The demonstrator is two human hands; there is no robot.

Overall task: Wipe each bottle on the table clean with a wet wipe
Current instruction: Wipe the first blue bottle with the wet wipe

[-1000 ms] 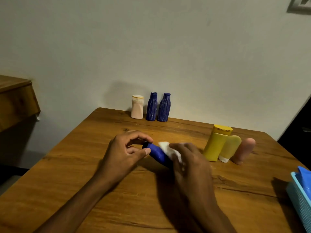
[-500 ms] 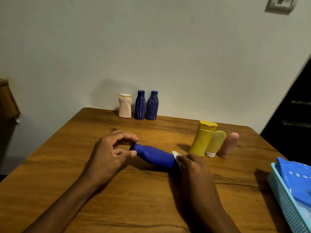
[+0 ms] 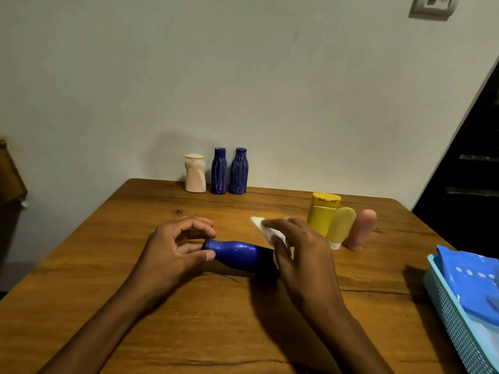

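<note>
A blue bottle [image 3: 237, 255] lies on its side in the middle of the wooden table [image 3: 189, 319], cap end to the left. My left hand [image 3: 172, 249] pinches that cap end between thumb and fingers. My right hand [image 3: 299, 252] holds a white wet wipe [image 3: 266, 229] against the bottle's base end, which it hides. At the table's back edge stand a pale pink bottle [image 3: 195, 172] and two dark blue bottles [image 3: 218, 170] [image 3: 238, 170]. To the right are a yellow bottle [image 3: 321, 213], a pale yellow tube [image 3: 340, 226] and a pink tube [image 3: 361, 229].
A light blue mesh basket [image 3: 456, 319] holding a blue wet-wipe pack [image 3: 475, 279] sits at the table's right edge. A wall runs close behind the table. Dark wooden furniture [image 3: 10, 174] stands at the far left.
My right hand has lifted onto the bottle's base end, and more of the wipe now shows above its fingers. The bottle stays on its side in my left hand's pinch. The view shifted slightly.
</note>
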